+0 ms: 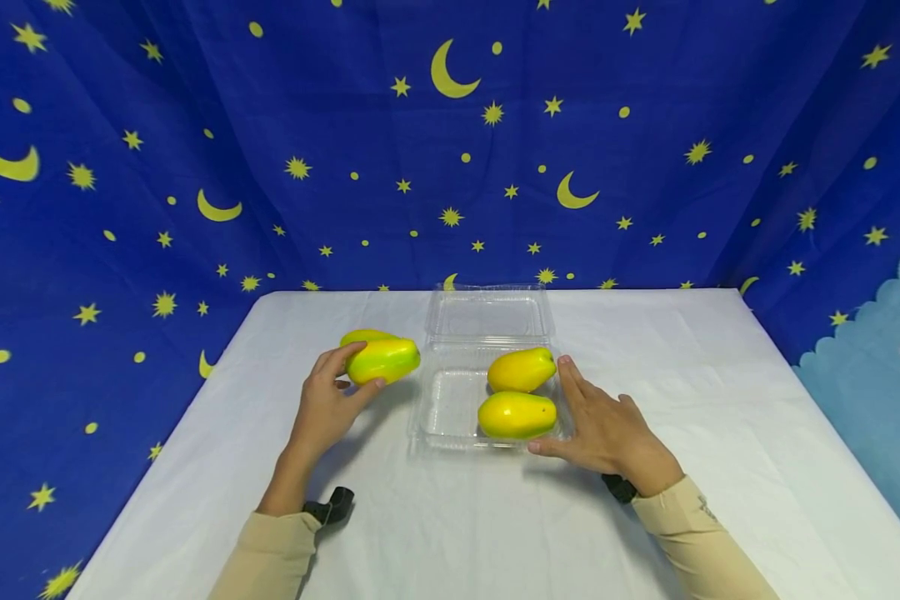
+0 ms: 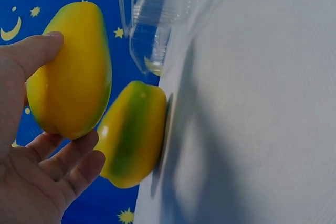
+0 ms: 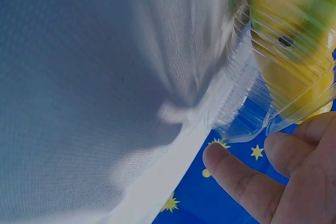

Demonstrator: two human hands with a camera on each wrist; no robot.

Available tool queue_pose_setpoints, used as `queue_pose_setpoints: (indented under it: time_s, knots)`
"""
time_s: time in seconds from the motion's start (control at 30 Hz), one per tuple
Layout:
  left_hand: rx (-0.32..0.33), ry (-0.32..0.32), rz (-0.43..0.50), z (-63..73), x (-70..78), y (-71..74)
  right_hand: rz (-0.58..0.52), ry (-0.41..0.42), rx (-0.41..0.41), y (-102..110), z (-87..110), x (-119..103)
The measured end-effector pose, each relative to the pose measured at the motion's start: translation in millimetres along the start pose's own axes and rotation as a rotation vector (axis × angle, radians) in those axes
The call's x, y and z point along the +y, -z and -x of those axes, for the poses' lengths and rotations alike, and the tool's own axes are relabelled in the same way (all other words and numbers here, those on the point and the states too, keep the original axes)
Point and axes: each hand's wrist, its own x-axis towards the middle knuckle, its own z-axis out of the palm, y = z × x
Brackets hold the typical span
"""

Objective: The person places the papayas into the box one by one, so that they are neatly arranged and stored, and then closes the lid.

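My left hand pinches a yellow-green papaya between thumb and fingers, and the left wrist view has this papaya raised off the table. Behind it another papaya lies on the cloth, partly hidden in the head view. A clear plastic clamshell box stands with its lid folded back. Inside its right half are two papayas, the rear one and the front one. Along the box's right side, my right hand rests with fingers extended; whether every fingertip touches is unclear.
White cloth covers the table. Dark blue fabric with yellow moons and stars hangs behind and at the sides. A black wrist mount sits under my left wrist.
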Motion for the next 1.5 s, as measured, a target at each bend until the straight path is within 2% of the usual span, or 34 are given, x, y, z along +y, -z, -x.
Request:
queue_pose_setpoints:
  time_s: [0.37,0.87,1.33,1.5]
  knots:
    - [0.002,-0.047,0.029,3.7,15.6,-6.2,-0.009,-0.006,-0.006,-1.0,1.0,0.5]
    - [-0.106,-0.090,0.098,14.2,34.8,-28.6,0.001,0.000,-0.024,0.5,1.9,0.1]
    - [-0.139,-0.158,0.077,17.9,45.9,-43.0,0.005,-0.005,-0.035,7.9,4.3,-3.1]
    - [-0.136,-0.158,0.072,19.8,46.7,-45.4,-0.002,-0.006,-0.035,7.4,4.8,-3.8]
